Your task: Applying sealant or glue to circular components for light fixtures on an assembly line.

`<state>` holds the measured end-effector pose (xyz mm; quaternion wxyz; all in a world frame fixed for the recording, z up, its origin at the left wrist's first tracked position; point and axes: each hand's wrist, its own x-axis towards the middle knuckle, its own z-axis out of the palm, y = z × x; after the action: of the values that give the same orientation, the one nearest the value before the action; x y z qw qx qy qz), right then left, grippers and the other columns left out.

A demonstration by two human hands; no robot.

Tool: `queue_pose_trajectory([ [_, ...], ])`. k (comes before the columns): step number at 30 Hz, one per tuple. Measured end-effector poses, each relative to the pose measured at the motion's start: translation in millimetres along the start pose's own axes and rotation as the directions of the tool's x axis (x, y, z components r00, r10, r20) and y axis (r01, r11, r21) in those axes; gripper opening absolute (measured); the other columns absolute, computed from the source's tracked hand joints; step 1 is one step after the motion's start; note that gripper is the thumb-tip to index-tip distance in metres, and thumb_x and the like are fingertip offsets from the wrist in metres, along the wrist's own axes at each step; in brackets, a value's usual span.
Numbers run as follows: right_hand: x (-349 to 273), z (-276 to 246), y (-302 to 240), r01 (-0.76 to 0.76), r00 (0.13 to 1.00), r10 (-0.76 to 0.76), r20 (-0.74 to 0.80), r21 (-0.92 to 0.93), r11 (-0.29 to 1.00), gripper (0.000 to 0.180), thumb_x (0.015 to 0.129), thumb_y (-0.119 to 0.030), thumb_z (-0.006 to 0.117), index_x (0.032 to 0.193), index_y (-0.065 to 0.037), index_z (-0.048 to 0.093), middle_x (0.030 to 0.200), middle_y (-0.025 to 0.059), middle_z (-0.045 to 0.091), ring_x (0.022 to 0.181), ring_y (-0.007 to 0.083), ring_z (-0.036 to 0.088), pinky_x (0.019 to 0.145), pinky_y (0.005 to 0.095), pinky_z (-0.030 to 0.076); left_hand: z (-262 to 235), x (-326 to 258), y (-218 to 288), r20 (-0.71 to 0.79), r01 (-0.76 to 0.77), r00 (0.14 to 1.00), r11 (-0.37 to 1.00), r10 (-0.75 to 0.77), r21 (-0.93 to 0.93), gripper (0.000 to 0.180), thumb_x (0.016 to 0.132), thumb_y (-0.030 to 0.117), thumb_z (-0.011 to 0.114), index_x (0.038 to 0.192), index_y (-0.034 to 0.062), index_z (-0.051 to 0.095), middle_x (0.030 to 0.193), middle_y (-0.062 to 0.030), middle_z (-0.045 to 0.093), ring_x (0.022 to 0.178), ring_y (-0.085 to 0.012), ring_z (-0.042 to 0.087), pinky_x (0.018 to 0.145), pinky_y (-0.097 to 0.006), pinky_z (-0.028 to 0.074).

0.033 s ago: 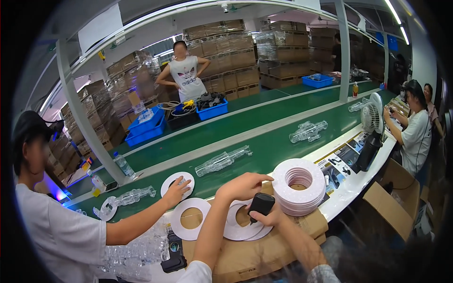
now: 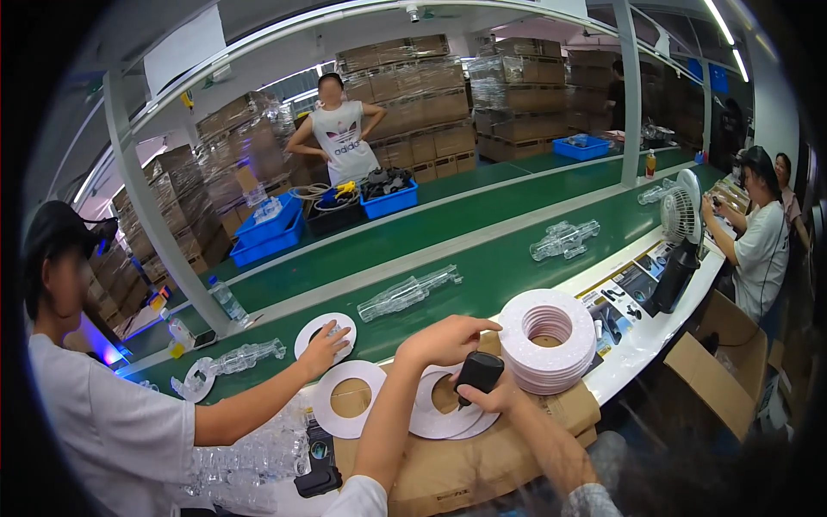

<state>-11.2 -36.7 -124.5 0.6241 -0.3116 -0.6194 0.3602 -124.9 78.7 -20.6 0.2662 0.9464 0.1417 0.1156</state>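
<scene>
My right hand (image 2: 497, 392) is closed round a small black bottle (image 2: 479, 372), whose narrow tip points down over the white flat rings (image 2: 428, 424) lying overlapped on brown cardboard. My left hand (image 2: 448, 338) reaches across above them, its index finger stretched out to the left edge of a stack of white rings (image 2: 544, 303); the other fingers are partly hidden. Whether that fingertip touches the stack is hard to tell. Another single white ring (image 2: 322, 412) lies left of my left forearm. Beyond it, a co-worker's hand (image 2: 326, 346) rests on a ring at the green belt's edge.
Clear plastic parts (image 2: 409, 293) lie along the green conveyor belt (image 2: 482, 284). A black fan (image 2: 678, 258) and an open carton (image 2: 719, 370) are at the right. More clear parts (image 2: 250, 465) and a black case (image 2: 317, 481) sit at the lower left, beside the seated co-worker (image 2: 103, 405).
</scene>
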Motion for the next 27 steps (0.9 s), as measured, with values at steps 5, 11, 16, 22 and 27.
queue_pose_trajectory([
  [5,-1.0,-4.2,2.9,0.029,1.0,-0.029,-0.003,-0.018,0.999,0.021,0.079,-0.01,0.076,0.097,-0.002,0.068,0.087,0.0064,0.072,0.077,0.0132,0.067,0.071,0.0284,0.054,3.5,3.4,-2.2,0.02,-0.081,0.996,0.996,0.082,-0.028,0.052,0.083,-0.002,0.058,0.133,0.0114,0.058,0.094,-0.0137,0.067,0.081,-0.026,0.062,0.077,-0.038,0.051],
  [11,0.3,0.0,0.1,0.033,0.999,-0.032,0.013,-0.041,0.999,0.021,0.079,-0.01,0.076,0.096,-0.002,0.068,0.088,0.0061,0.071,0.077,0.0135,0.066,0.071,0.0284,0.054,-4.0,-3.9,4.7,0.045,-0.021,0.999,1.0,0.021,-0.013,0.054,0.081,-0.004,0.057,0.133,0.0115,0.059,0.093,-0.0131,0.066,0.081,-0.0241,0.062,0.077,-0.037,0.05],
  [16,-4.9,-2.3,1.0,0.013,1.0,-0.014,-0.024,-0.032,0.999,0.019,0.079,-0.01,0.075,0.095,-0.003,0.068,0.086,0.0052,0.071,0.077,0.0124,0.066,0.071,0.0282,0.054,0.4,-4.4,1.1,-0.039,-0.101,0.994,0.995,0.1,-0.01,0.053,0.079,-0.005,0.056,0.13,0.0086,0.061,0.092,-0.0136,0.066,0.079,-0.024,0.06,0.075,-0.036,0.05],
  [22,7.1,1.9,1.0,-0.081,0.996,0.085,-0.027,0.121,0.989,0.022,0.08,-0.012,0.075,0.098,-0.004,0.064,0.087,0.0034,0.069,0.076,0.0118,0.065,0.072,0.0284,0.054,-15.1,-8.4,-3.8,-0.125,0.069,0.99,0.998,-0.07,-0.011,0.036,0.089,0.005,0.058,0.124,0.0054,0.063,0.11,-0.0176,0.069,0.09,-0.0249,0.066,0.085,-0.036,0.052],
  [27,3.8,-13.3,1.9,-0.048,0.998,0.042,0.041,0.173,0.984,0.044,0.083,-0.015,0.072,0.121,-0.003,0.052,0.101,0.0086,0.07,0.092,0.0148,0.065,0.082,0.0319,0.054,-7.9,6.0,-7.4,-0.098,-0.051,0.994,0.989,0.037,-0.142,0.035,0.099,0.017,0.054,0.131,0.005,0.058,0.126,-0.0122,0.06,0.117,-0.0239,0.057,0.1,-0.035,0.044],
])
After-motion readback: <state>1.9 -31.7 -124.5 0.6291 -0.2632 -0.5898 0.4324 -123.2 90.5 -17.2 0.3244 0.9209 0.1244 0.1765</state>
